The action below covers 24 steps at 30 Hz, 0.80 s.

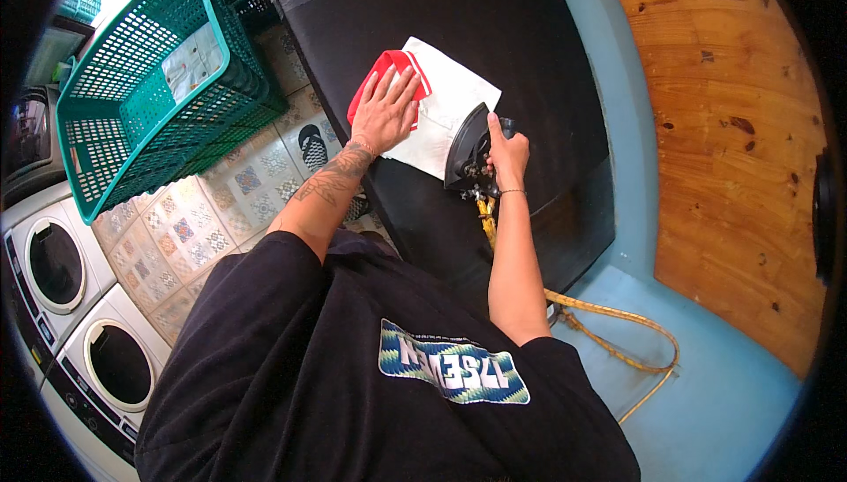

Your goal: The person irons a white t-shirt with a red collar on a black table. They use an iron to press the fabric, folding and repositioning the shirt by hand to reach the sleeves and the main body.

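A folded white garment [456, 88] with a red, white-striped collar [375, 85] lies on the black ironing surface [490, 25]. My left hand [387, 108] rests flat across the collar and the white cloth, fingers spread. At the garment's lower right edge stands a dark steam iron [466, 144], its soleplate hidden. My right hand [508, 151] grips the iron's handle, the thumb pointing away from me. A yellow-wrapped hose [488, 217] leaves the rear of the iron and passes behind my right forearm.
Left of the ironing surface, a green plastic basket [142, 111] holds a folded light garment [192, 62]. White front-loading machines [109, 356] stand at lower left on the patterned tile floor [198, 224]. More yellow hose [615, 305] loops over the blue surface [721, 383] at right.
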### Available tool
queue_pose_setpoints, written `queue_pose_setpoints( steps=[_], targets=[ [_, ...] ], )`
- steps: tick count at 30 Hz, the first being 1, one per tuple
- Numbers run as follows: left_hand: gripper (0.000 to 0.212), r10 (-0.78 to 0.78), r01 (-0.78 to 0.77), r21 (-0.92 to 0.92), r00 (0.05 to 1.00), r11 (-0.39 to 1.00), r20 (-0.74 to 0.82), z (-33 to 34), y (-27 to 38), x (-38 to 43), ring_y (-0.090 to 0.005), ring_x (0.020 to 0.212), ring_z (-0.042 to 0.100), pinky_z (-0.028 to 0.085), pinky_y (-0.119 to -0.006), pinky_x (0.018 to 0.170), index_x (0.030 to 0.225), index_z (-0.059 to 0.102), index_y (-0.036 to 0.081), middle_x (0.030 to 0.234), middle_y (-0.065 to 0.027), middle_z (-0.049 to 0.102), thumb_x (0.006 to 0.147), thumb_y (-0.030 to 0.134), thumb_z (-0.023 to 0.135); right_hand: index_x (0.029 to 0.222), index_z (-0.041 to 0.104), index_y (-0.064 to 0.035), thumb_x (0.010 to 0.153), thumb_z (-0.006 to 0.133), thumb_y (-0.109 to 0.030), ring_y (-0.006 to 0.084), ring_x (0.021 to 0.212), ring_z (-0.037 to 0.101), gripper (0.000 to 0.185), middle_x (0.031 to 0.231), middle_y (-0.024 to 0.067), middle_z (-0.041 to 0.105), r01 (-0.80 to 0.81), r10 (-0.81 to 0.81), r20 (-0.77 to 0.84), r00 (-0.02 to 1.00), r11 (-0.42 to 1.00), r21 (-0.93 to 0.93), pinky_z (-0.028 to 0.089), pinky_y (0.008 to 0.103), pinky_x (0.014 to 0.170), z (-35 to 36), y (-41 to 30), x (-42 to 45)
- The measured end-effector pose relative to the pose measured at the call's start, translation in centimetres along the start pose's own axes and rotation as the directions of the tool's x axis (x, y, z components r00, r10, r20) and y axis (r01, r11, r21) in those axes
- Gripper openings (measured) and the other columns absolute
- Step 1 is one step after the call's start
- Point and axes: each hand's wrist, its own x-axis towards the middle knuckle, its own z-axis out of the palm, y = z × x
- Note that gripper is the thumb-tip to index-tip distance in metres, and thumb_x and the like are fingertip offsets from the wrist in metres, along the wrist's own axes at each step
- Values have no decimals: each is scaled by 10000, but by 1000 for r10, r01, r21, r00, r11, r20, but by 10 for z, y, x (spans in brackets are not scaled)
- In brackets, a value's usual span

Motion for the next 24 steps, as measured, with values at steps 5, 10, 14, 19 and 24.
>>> queue_pose_setpoints(
  steps=[5, 10, 14, 19, 24],
  targets=[
    [550, 10, -10, 14, 1000, 1000, 10, -2, 2, 1, -292, 1513, 367, 224, -507, 1268, 1537, 492, 139, 1595, -58, 477, 1020, 325, 513, 759, 569, 8, 869, 798, -574, 153, 438, 571, 635, 595, 77, 583, 5, -5, 16, 1000, 1000, -20, 467, 319, 389, -3, 0, 11],
    [551, 0, 0, 12, 1000, 1000, -1, -3, 2, 2, -294, 1512, 368, 216, -509, 1270, 1536, 493, 137, 1606, -53, 464, 1020, 327, 514, 732, 556, -22, 871, 802, -568, 149, 440, 566, 615, 604, 62, 585, 28, -27, 12, 1000, 998, -56, 467, 325, 392, -4, -9, 20],
    [550, 12, -12, 8, 1000, 1000, -19, 0, 0, 2, -304, 1508, 375, 213, -508, 1269, 1531, 495, 125, 1603, -69, 464, 1021, 328, 513, 670, 513, -83, 892, 802, -526, 119, 408, 489, 573, 558, 1, 505, -87, 64, 192, 979, 990, 112, 426, 318, 383, -14, -24, 16],
    [538, 4, -6, -49, 999, 999, -53, 2, 0, 6, -289, 1510, 371, 208, -498, 1268, 1533, 499, 139, 1598, -66, 475, 1026, 316, 504, 697, 557, -74, 886, 812, -513, 107, 414, 493, 542, 561, 3, 527, 69, -76, 210, 975, 997, 38, 422, 319, 387, 8, -31, 8],
    [535, -10, 10, -33, 1000, 999, -10, -2, 0, -3, -291, 1509, 372, 216, -499, 1268, 1533, 500, 141, 1597, -66, 476, 1025, 309, 511, 813, 659, 42, 840, 775, -655, 214, 506, 677, 706, 655, 139, 672, 106, -87, 132, 987, 984, -140, 545, 363, 458, 9, -25, 9]
  ],
)
